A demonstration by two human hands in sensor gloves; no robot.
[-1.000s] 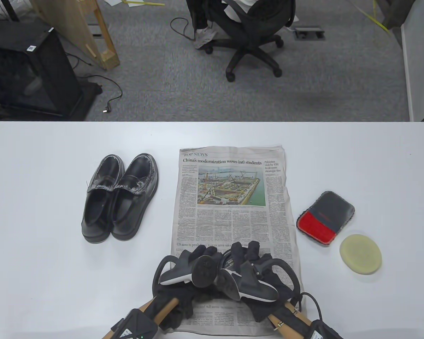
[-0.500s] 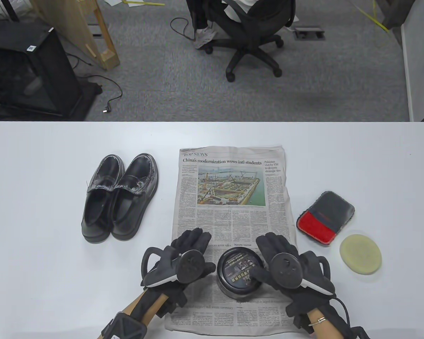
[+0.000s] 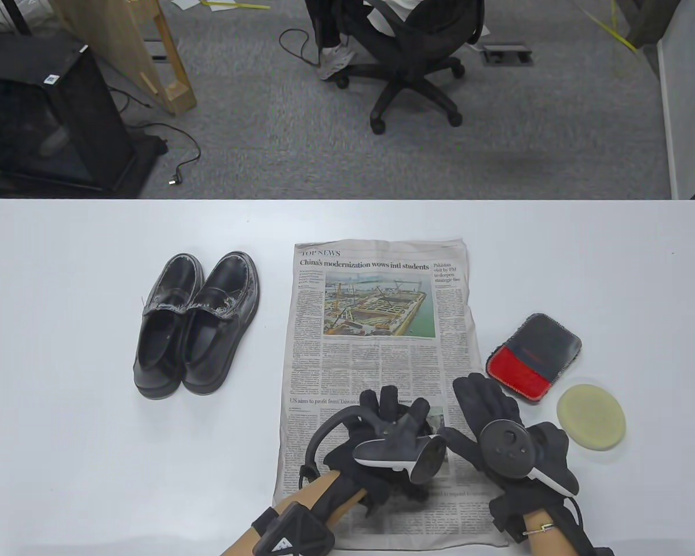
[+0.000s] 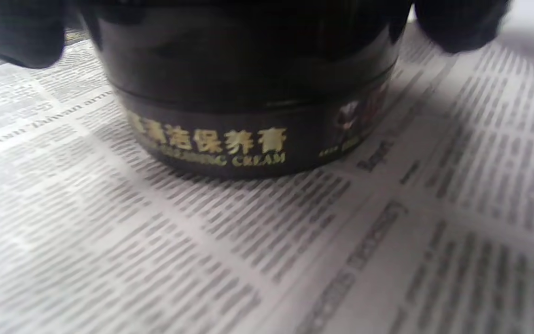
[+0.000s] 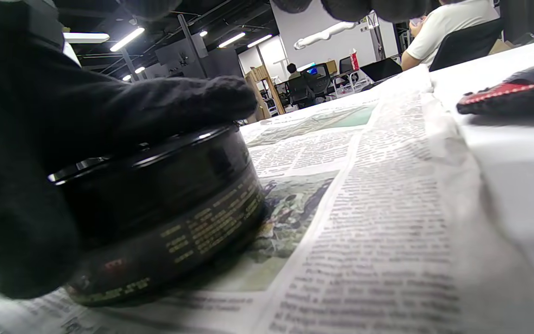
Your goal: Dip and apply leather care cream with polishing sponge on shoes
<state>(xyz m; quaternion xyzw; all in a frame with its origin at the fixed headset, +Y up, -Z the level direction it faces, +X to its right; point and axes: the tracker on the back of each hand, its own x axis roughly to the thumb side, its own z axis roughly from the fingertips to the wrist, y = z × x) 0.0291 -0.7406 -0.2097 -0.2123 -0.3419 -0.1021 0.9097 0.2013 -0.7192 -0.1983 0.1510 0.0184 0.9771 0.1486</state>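
A black leather care cream jar [image 4: 248, 116] stands with its lid on, on the newspaper [image 3: 382, 324] near the table's front edge. My left hand [image 3: 391, 414] covers it from above, fingers [image 4: 16, 37] curled down round the lid. In the table view the jar is hidden under that hand. A gloved finger [image 5: 155, 111] lies across the lid [image 5: 146, 148]. My right hand [image 3: 483, 399] rests just right of the jar, fingers straight on the paper. The round pale yellow polishing sponge [image 3: 591, 416] lies at the right. A pair of black shoes [image 3: 197, 324] sits at the left.
A red and dark grey cloth pad [image 3: 534, 356] lies just behind the sponge, also seen in the right wrist view [image 5: 512, 97]. Beyond the white table's [image 3: 63, 405] far edge stand an office chair [image 3: 411, 63] and a black cabinet [image 3: 52, 110].
Half a second ago both hands lay apart with the jar bare between them. My left hand has since moved right onto the jar and closed round its lid. The right hand shifted slightly right.
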